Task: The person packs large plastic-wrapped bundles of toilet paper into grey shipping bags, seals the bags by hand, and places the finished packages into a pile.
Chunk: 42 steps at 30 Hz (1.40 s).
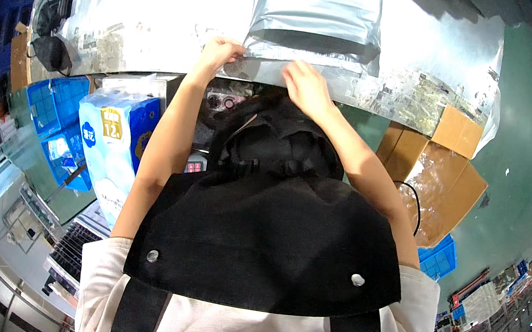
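Note:
A grey plastic mailing bag [321, 2] lies on the worktable straight ahead, its near edge toward me. At the bag's near left corner, the fingers of my left hand [218, 56] pinch the thin edge. My right hand [306, 88] is bent over the middle of the near edge, close to the table's front. Its fingers are curled together, and what they hold, if anything, is hidden beneath them. A dark shaded band runs across the bag just beyond both hands.
The worktable [159, 11] has a worn, stained surface. Black objects [51, 54] sit at its left end. Below stand blue crates [59, 105] and a blue-and-white plastic pack [111, 145] at left, and an open cardboard box [438, 188] at right. A black flap [269, 240] covers my chest.

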Each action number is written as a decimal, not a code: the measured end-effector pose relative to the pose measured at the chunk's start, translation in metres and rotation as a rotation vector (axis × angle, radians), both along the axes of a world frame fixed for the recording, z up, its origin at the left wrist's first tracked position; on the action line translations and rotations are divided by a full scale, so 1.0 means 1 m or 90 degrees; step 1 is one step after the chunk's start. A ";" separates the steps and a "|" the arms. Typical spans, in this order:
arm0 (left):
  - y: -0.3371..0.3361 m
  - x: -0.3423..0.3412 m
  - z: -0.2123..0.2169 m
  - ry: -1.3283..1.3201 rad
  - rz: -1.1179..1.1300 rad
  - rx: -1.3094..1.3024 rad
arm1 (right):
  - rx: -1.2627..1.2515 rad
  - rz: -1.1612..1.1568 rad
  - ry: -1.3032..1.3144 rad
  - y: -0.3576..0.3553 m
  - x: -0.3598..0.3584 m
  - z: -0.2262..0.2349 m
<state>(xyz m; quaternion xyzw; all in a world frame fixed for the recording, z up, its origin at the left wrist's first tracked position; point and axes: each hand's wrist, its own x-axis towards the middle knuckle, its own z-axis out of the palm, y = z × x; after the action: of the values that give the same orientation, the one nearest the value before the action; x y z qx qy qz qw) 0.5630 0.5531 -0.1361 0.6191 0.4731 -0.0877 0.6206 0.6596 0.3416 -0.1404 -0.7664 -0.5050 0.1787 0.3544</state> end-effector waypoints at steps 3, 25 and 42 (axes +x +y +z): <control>0.003 -0.001 -0.003 -0.019 0.008 -0.047 | 0.057 -0.038 0.046 0.052 0.007 0.002; 0.005 -0.023 -0.005 -0.062 0.023 -0.142 | -0.593 -0.229 -0.031 -0.309 0.048 0.009; 0.045 0.054 0.010 -0.301 -0.912 0.742 | -0.277 0.086 -0.175 -0.083 0.186 0.039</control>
<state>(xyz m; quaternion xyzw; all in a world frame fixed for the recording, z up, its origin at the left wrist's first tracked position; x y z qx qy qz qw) 0.6174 0.5979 -0.1265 0.9755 -0.1869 -0.0702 0.0928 0.8458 0.2586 -0.1018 -0.8061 -0.5483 0.2005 0.0968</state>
